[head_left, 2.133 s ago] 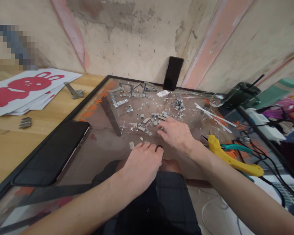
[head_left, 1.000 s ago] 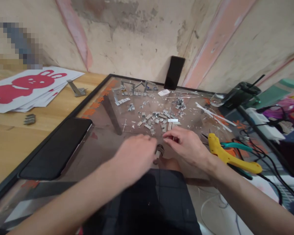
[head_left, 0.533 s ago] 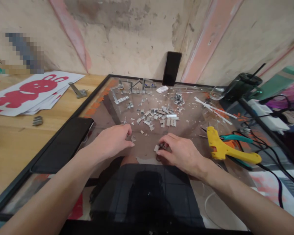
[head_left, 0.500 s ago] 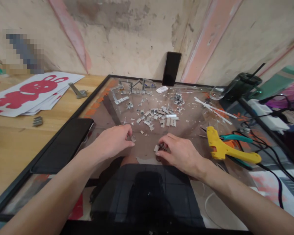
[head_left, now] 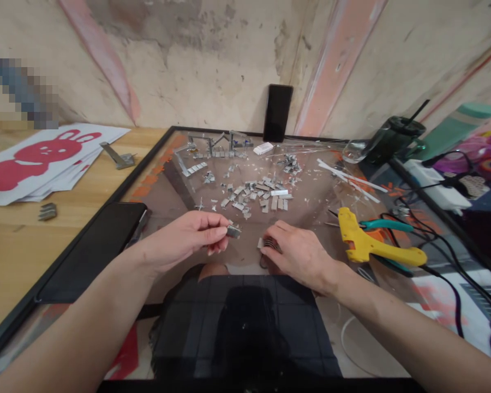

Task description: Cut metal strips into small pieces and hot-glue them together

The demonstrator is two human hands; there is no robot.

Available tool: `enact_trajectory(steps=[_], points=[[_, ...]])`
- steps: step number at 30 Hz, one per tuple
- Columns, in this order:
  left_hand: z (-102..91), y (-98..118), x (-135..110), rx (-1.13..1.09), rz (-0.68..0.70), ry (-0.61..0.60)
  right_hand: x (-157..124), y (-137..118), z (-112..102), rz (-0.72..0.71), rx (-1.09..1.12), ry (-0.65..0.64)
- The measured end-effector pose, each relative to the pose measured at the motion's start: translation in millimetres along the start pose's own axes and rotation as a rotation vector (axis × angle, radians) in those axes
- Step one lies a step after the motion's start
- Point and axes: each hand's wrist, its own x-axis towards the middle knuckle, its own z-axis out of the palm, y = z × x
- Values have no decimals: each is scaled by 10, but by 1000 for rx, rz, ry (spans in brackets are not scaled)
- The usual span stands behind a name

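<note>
Two hands stand apart, just above or on the glass surface [head_left: 163,201]. Taking the gap between them as the dial's centre, the left hand [head_left: 192,236] is at nine o'clock, pinching a small grey piece [head_left: 233,232] between thumb and fingertips. At three, the right hand [head_left: 297,251] curls its thumb and forefinger about a dark striped piece [head_left: 270,244], a pale tab showing at the tips; exactly how firmly it is gripped, I cannot tell.

The left pinch takes in only one end of its piece, so the likeliest slip is a twist or a drop, caused by so little of it lying under the fingers. If dropped, it could be lost among the loose grey pieces [head_left: 256,192] at twelve o'clock, which look much alike. A knuckle or wrist pushed that way could also scatter them, and farther on, at eleven, nudge the thin upright frames [head_left: 221,146], which look easily toppled.

Farther out at three, the yellow glue gun [head_left: 362,240] lies near the right forearm, with pliers [head_left: 387,225] beside it. A careless sweep could drag the gun or snag the black cables [head_left: 454,295] at four; if hot, its nozzle could burn, though heat cannot be seen.
</note>
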Motion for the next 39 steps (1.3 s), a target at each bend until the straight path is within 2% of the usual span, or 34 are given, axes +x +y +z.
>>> enact_trajectory(steps=[4, 7, 10, 12, 24, 27, 30, 35, 37, 39], points=[[54, -47, 15, -224, -9, -96, -20, 29, -31, 15, 64, 29], [119, -84, 52, -305, -9, -161, -64, 21, -79, 1, 291, 114], [194, -123, 100, -328, -43, -229, -118, -11, -133, -96, 541, 139], [238, -145, 125, -318, -62, -274, -145, -32, -159, -165, 626, 116], [315, -249, 176, -300, -156, -361, -183, -25, -93, -248, 601, 89], [320, -219, 172, -249, -181, -337, -180, -13, -79, -259, 559, 79], [287, -145, 150, -64, -204, -273, -160, -1, -57, -225, 465, 79], [191, -91, 128, 397, -56, 25, -97, -24, 13, -167, 140, 40], [192, -101, 128, 480, -27, 78, -79, -32, 35, -166, 59, 17], [222, -110, 128, 559, -28, 75, -71, -15, 38, -167, 22, 15]])
